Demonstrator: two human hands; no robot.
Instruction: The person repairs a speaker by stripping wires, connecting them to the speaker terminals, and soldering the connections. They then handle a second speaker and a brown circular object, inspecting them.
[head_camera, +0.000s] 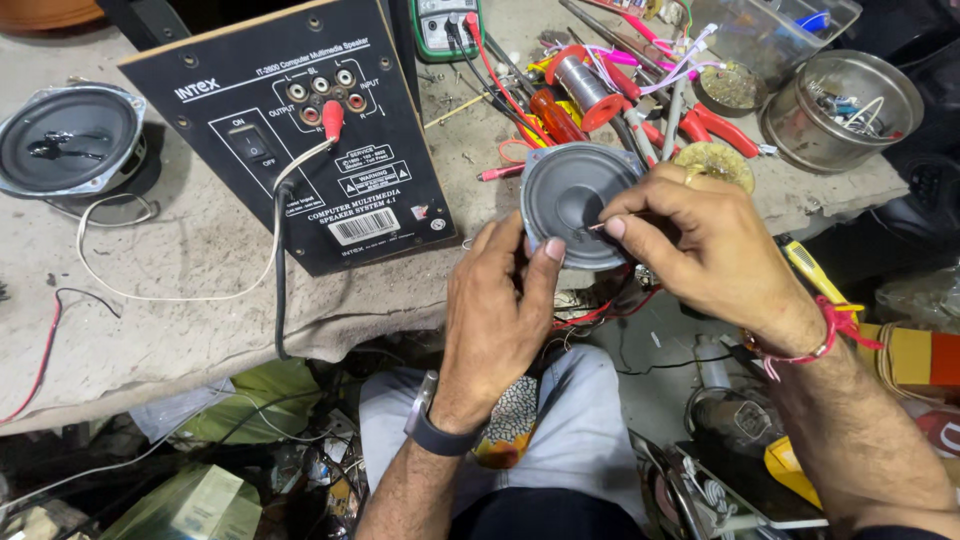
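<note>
My left hand (495, 310) grips the lower left rim of a small round speaker driver (570, 195) with a dark cone, held over the front edge of the workbench. My right hand (700, 245) reaches in from the right and pinches a thin wire or pin between thumb and forefinger, its tip touching the cone. Red wires (600, 310) hang under the driver. A watch sits on my left wrist and a red thread on my right wrist.
A black speaker back panel (290, 140) with jacks and cables stands on the bench (180, 260). Another driver (70, 140) lies at far left. Behind are a multimeter (447, 25), solder spool (585, 85), red pliers (720, 130) and a metal tin (840, 110). Clutter fills the floor.
</note>
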